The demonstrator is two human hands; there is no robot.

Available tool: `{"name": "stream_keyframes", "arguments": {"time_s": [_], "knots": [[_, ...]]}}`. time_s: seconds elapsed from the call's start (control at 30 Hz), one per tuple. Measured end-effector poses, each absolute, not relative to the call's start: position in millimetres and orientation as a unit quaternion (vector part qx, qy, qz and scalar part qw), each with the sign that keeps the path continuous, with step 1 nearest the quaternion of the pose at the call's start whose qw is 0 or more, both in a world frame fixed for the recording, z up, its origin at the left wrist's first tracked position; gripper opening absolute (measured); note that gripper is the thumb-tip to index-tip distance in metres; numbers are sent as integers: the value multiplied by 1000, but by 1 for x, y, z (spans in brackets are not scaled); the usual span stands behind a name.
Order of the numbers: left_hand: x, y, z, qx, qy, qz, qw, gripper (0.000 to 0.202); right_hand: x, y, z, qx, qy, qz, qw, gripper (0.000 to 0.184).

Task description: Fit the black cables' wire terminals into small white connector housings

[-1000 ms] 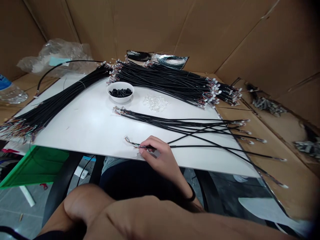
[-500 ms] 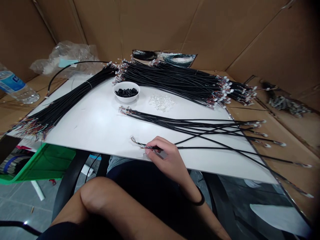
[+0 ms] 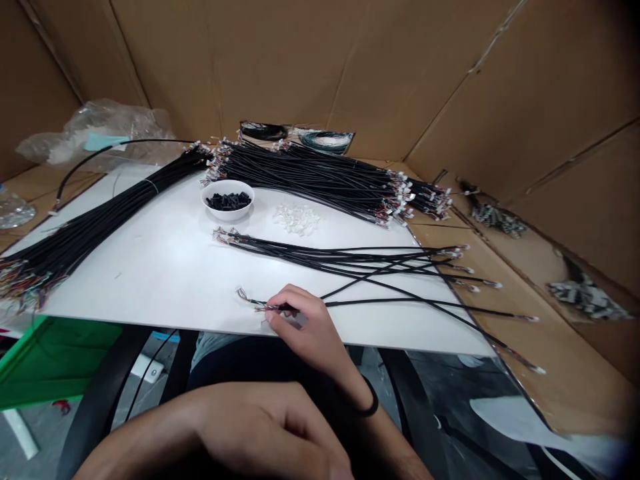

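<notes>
The right hand (image 3: 305, 327) pinches a black cable (image 3: 380, 301) between thumb and fingertips, close behind its fine-wired end (image 3: 243, 295), near the near edge of the white board (image 3: 125, 280). The left hand (image 3: 260, 427) curls low by the camera; whether it grips anything cannot be told. Farther off lie loose cables (image 3: 340, 257), a white bowl (image 3: 227, 217) of black sleeves (image 3: 229, 201), a heap of small white connectors (image 3: 297, 219), and cable bundles (image 3: 310, 170) towards the far side.

A: What carries the parts?
B: A white panel (image 3: 150, 267); its near edge runs under the right hand (image 3: 305, 327).
A: Contents?
B: Directly ahead, loose black cable harnesses (image 3: 350, 260). Farther ahead, a white bowl (image 3: 227, 200), white plastic pieces (image 3: 297, 219) and a black harness stack (image 3: 310, 173). Far left, a tied harness bundle (image 3: 100, 220).
</notes>
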State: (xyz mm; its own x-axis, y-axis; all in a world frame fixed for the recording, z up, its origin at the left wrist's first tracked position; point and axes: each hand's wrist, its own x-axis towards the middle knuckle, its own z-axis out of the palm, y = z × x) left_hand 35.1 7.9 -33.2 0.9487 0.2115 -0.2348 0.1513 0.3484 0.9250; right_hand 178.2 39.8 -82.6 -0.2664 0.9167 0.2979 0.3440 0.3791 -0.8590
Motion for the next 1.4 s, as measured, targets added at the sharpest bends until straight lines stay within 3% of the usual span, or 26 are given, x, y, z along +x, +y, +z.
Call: {"name": "stream_keyframes", "arguments": {"time_s": [0.1, 0.23, 0.37, 0.47, 0.67, 1.07, 1.4], "knots": [[31, 13, -39, 606, 212, 36, 766, 33, 178, 39, -83, -440, -713, 351, 418, 6], [19, 14, -52, 724, 354, 26, 592, 14, 179, 40, -82, -441, -707, 360, 419, 7], [5, 17, -60, 784, 356, -54, 506, 10, 180, 42, -82, -435, -705, 363, 426, 8], [-10, 22, -56, 802, 368, -29, 470, 18, 180, 42, -82, -432, -698, 368, 436, 8], [-24, 32, -45, 760, 434, 116, 470, 12, 179, 40, -78, -431, -675, 384, 460, 8], [0, 37, -73, 631, 454, 343, 528, 18, 172, 38, -83, -423, -661, 359, 505, 12], [-8, 41, -75, 584, 420, 366, 591, 21, 174, 38, -84, -418, -676, 344, 500, 11]]}}
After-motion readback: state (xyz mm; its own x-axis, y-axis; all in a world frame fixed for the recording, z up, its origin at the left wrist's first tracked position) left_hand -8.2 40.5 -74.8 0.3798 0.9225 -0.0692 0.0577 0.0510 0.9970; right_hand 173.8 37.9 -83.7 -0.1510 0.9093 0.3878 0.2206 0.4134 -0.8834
